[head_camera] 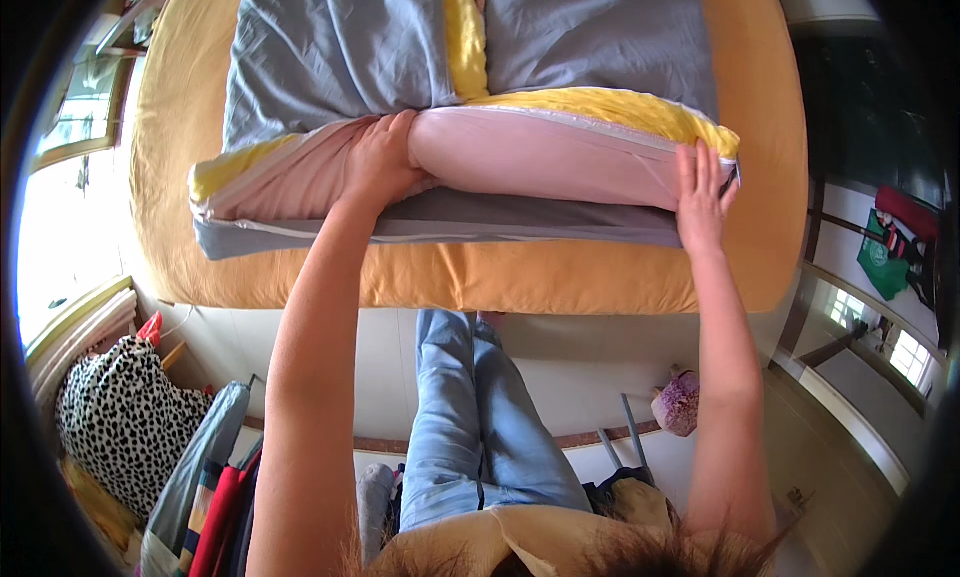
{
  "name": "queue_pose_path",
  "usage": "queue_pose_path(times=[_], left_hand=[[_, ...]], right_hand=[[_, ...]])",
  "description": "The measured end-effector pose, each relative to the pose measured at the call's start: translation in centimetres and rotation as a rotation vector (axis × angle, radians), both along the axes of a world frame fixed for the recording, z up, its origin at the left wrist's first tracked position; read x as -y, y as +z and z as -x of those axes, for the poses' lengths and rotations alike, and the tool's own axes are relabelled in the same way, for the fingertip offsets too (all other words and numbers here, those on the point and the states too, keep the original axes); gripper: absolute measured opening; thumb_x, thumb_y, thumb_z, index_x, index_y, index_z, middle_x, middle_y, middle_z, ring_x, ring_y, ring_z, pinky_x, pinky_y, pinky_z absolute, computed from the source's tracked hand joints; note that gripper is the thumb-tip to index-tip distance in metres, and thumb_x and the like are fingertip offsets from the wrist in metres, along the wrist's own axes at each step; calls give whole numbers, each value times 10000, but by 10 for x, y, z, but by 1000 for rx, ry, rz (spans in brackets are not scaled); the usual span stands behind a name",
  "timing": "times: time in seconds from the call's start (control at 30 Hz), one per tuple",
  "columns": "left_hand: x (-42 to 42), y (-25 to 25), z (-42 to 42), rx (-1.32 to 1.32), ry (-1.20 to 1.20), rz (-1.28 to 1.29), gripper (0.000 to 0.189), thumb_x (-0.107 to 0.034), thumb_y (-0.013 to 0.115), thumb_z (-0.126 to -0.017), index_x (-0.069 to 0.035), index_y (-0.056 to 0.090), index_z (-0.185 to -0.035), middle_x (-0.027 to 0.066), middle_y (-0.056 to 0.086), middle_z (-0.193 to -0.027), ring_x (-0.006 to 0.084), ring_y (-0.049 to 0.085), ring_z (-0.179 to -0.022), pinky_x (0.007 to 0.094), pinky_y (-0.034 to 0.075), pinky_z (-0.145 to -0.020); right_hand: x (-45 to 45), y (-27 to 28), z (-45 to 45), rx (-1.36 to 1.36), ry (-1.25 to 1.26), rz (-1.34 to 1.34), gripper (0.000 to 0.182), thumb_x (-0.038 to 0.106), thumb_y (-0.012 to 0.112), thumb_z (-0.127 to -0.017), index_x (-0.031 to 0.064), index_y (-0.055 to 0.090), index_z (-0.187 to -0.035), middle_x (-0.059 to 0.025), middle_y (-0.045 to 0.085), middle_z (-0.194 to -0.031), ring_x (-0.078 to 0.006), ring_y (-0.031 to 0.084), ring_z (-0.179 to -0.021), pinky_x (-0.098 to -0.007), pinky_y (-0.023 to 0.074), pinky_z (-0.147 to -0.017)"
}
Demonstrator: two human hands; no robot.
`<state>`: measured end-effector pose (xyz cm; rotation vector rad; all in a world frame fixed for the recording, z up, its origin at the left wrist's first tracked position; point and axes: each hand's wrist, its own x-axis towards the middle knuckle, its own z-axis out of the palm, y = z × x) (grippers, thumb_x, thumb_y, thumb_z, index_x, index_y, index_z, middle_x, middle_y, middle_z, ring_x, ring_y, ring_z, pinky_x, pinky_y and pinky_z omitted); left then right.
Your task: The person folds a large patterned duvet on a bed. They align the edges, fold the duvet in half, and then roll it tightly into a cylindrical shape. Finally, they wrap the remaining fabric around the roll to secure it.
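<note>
A grey and yellow duvet cover point(337, 52) lies on a bed with an orange fitted sheet point(457, 277). Its near end gapes, with a white-edged opening, and pink fabric point(547, 157) bulges out above the grey lower layer point(525, 221). My left hand point(384, 157) grips a fold of the pink fabric left of centre, fingers over the top. At the right corner, my right hand point(703, 191) rests against the pink fabric and the yellow border point(637, 108), fingers extended and partly spread. What lies beneath the pink fabric is hidden.
Clothes hang on a rack point(217, 502) at lower left, beside a spotted black-and-white cloth point(127, 419). A bright window point(67, 224) is on the left. A purple furry item point(677, 404) and grey metal bars point(630, 427) are at lower right. Glossy furniture point(870, 337) stands at right.
</note>
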<state>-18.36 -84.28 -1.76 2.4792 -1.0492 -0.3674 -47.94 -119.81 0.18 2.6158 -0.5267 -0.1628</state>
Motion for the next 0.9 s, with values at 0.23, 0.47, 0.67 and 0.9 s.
queue_pose_path(times=[0.23,0.47,0.67,0.9], left_hand=[[13,18,-41,-303,10,-181,613,-340,792,-629,-130,607,-1175,133,666,-1119,313,616,-1069,431,475,-909],[39,11,-105,-598,-132,-291,588,-350,853,-585,-56,693,-1068,167,695,-1053,302,643,-1023,360,489,-892],[54,7,-133,-820,-212,-298,682,-263,886,-582,2,652,-1164,135,697,-1089,222,640,-1004,309,470,-929],[59,53,-108,-437,1,-351,661,-265,867,-611,-63,626,-1193,133,680,-1096,318,629,-1022,370,477,-922]], right_hand=[[16,-1,-12,114,-121,-269,938,6,705,-727,182,226,-1515,-26,116,-1585,-478,166,-1405,-575,264,-1126],[23,-6,3,191,43,-336,937,-2,797,-629,58,345,-1448,-92,121,-1580,-465,162,-1411,-523,281,-1147],[61,-12,-39,327,32,-586,661,-62,639,-732,120,490,-1350,-108,457,-1423,-344,400,-1327,-450,381,-1082],[138,19,-134,-152,-199,-785,299,85,643,-790,142,692,-1079,-181,673,-1040,-374,638,-940,-452,511,-821]])
